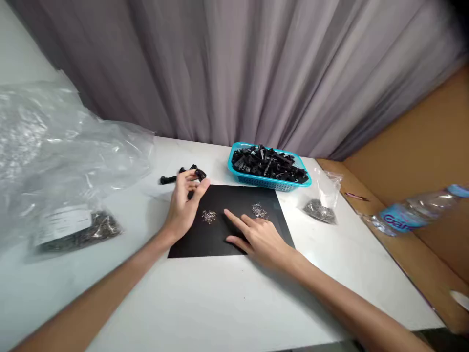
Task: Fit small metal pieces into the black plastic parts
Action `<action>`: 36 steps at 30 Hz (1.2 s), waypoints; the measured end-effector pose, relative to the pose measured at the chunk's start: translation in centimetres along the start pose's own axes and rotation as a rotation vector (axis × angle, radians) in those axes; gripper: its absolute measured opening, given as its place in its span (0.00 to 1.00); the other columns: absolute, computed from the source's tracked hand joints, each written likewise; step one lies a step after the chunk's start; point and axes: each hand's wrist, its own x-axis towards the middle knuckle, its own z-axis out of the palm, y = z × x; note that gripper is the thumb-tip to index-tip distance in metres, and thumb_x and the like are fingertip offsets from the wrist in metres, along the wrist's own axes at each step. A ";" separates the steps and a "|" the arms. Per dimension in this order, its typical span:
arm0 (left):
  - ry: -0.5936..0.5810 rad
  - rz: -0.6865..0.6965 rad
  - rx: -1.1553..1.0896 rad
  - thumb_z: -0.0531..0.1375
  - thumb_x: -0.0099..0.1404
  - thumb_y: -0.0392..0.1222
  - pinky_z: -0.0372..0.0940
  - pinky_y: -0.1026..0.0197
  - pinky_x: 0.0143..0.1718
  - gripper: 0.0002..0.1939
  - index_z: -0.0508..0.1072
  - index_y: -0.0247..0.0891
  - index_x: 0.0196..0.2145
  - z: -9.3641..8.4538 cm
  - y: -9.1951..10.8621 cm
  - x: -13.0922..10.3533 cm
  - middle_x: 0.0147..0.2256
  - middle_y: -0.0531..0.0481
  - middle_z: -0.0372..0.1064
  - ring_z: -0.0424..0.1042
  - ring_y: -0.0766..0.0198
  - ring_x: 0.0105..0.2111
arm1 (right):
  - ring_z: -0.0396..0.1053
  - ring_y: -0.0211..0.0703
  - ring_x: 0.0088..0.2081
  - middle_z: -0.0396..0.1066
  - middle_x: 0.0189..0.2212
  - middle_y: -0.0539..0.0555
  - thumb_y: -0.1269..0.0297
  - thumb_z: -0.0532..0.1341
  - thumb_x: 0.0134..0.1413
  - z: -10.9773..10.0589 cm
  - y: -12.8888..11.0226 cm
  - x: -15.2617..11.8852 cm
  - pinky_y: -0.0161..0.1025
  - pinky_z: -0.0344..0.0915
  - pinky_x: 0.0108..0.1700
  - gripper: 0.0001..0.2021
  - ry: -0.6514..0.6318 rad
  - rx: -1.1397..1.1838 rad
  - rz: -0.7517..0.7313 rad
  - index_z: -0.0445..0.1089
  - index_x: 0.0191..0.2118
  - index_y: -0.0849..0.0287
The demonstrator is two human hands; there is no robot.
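Head view: your left hand pinches a small black part, long axis unclear, by the far left corner of the black mat. The left metal pile lies between your hands, just left of the extended index finger of your right hand, thumb apart.

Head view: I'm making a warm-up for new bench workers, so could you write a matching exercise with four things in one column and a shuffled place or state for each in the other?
Column one
1. Rectangular light-blue plastic basket
2. Left hand
3. Flat black rectangular sheet
4. Clear plastic bottle with a blue cap

Column two
A. Bears two small piles of shiny metal bits
B. Near the picture's right edge
C. Heaped with glossy black pieces
D. Holding a small black part

Right pairs: 1-C, 2-D, 3-A, 4-B
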 end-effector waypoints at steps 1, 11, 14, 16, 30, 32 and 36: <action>0.003 -0.006 0.006 0.62 0.66 0.62 0.66 0.51 0.52 0.28 0.65 0.41 0.54 0.0 0.2 -0.1 0.47 0.45 0.71 0.73 0.57 0.45 | 0.77 0.51 0.40 0.75 0.46 0.58 0.43 0.44 0.74 -0.2 -0.1 0.5 0.42 0.67 0.40 0.33 -0.005 -0.006 -0.007 0.43 0.76 0.52; 0.001 0.097 0.174 0.66 0.63 0.55 0.69 0.52 0.50 0.26 0.65 0.41 0.53 0.2 0.2 -0.8 0.47 0.45 0.71 0.72 0.58 0.42 | 0.71 0.37 0.31 0.76 0.35 0.49 0.48 0.55 0.72 0.7 0.5 3.1 0.34 0.55 0.31 0.21 0.086 0.336 -0.071 0.68 0.63 0.49; -0.016 0.133 0.221 0.67 0.63 0.54 0.69 0.52 0.50 0.27 0.65 0.42 0.54 0.3 0.0 -1.1 0.47 0.45 0.70 0.72 0.58 0.43 | 0.65 0.34 0.26 0.69 0.27 0.45 0.51 0.58 0.71 1.2 0.7 2.9 0.33 0.54 0.31 0.17 0.104 0.458 -0.077 0.72 0.56 0.52; -0.016 0.148 0.229 0.67 0.63 0.53 0.70 0.52 0.49 0.27 0.65 0.42 0.54 0.3 0.0 -1.1 0.47 0.45 0.70 0.72 0.58 0.42 | 0.64 0.34 0.26 0.67 0.26 0.44 0.53 0.59 0.70 1.3 0.8 2.7 0.33 0.54 0.32 0.15 0.119 0.492 -0.084 0.73 0.54 0.53; -0.019 0.147 0.273 0.70 0.60 0.52 0.71 0.54 0.47 0.28 0.66 0.41 0.52 0.5 0.1 -1.1 0.44 0.48 0.71 0.73 0.59 0.40 | 0.70 0.39 0.30 0.75 0.36 0.52 0.59 0.56 0.73 1.5 0.3 2.8 0.35 0.59 0.33 0.18 0.181 0.319 -0.091 0.69 0.62 0.58; -0.022 0.140 0.267 0.70 0.60 0.52 0.71 0.54 0.46 0.28 0.66 0.41 0.52 0.5 0.2 -1.1 0.45 0.48 0.71 0.74 0.60 0.40 | 0.69 0.38 0.29 0.76 0.34 0.50 0.60 0.58 0.71 1.5 0.4 2.6 0.35 0.60 0.34 0.13 0.189 0.389 -0.074 0.71 0.56 0.57; -0.024 0.138 0.267 0.71 0.59 0.52 0.71 0.54 0.46 0.28 0.66 0.41 0.52 0.5 0.3 -1.1 0.45 0.48 0.71 0.74 0.59 0.40 | 0.67 0.36 0.27 0.74 0.30 0.48 0.63 0.60 0.69 1.7 0.6 2.3 0.33 0.58 0.32 0.06 0.237 0.461 -0.031 0.73 0.45 0.57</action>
